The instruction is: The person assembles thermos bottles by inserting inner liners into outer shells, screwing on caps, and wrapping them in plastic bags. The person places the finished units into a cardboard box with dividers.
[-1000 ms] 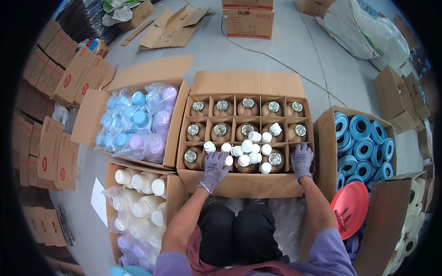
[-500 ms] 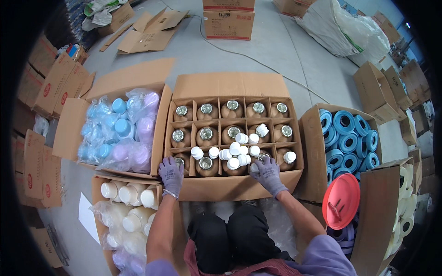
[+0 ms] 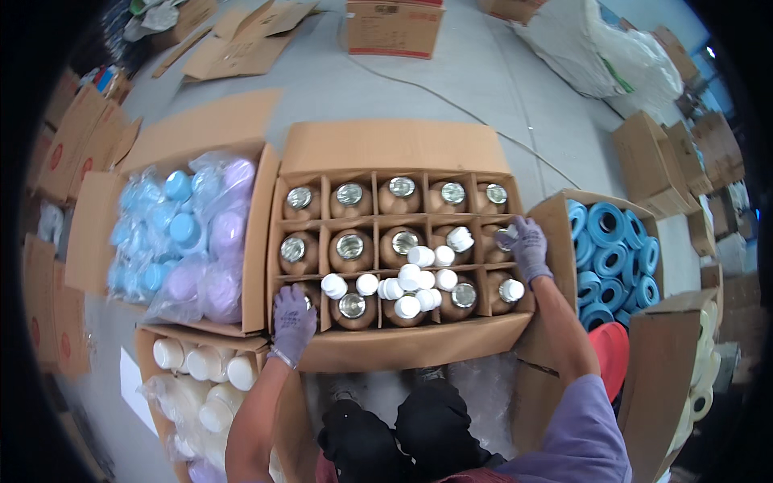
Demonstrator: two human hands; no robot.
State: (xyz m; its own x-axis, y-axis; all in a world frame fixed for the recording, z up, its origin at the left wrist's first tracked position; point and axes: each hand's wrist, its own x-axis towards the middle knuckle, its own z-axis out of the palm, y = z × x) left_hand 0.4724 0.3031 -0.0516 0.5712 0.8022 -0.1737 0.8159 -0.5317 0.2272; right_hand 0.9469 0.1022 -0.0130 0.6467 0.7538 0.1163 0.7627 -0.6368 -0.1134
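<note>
While the left hand [image 3: 294, 315] has slid from the loose caps to the front-left corner of the divided carton [image 3: 394, 241], the right hand [image 3: 527, 245] has moved from the front edge up to the right-hand cell of the middle row.

Left to right, findings are as follows. An open box of bagged blue and lilac lids [image 3: 181, 233] stands against the carton's left wall, with a box of white bottles [image 3: 201, 378] in front of it, nearer the person; neither is touched. The left hand, gloved in grey-purple, lies palm down over the front-left cell, covering the brown bottle there; its grip cannot be told, since the fingers hide whatever lies beneath them.

The carton rests on the floor and holds brown bottles [image 3: 350, 249] in three rows of five, most showing bare foil-sealed mouths. A cluster of loose white caps [image 3: 411, 286] lies on the dividers across the middle and front rows, now touched by neither hand. One front-row bottle at the right already bears a white cap [image 3: 511, 290].

The right hand's fingertips are pinched about the mouth of the far-right middle bottle [image 3: 503, 239]; whether a cap sits between them cannot be confirmed. A box of blue tape rolls [image 3: 616, 249] stands just beside the carton's right wall.

Judgement: capping appears to be in its early stage, with both hands now working the outer cells.
</note>
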